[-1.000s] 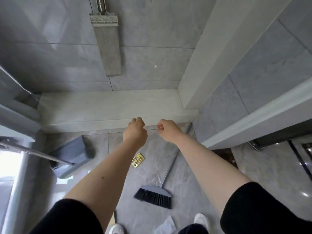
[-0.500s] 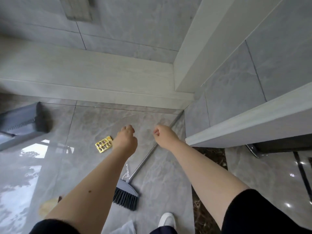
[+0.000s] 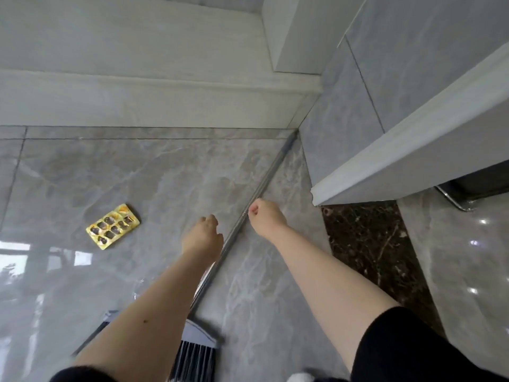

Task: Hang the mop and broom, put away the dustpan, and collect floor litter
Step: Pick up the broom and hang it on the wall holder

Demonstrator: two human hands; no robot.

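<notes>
You have one view only, from the camera on your head, so nothing is shared with a second angle. It looks steeply down and forward over your two bare forearms at the glossy tiled floor point(image 3: 143, 172), close enough that your sleeves fill the bottom edge. The wide lens bends straight lines. It faces a corner where a pale step point(image 3: 137, 103) meets the grey tiled wall point(image 3: 413, 64) at right.
</notes>
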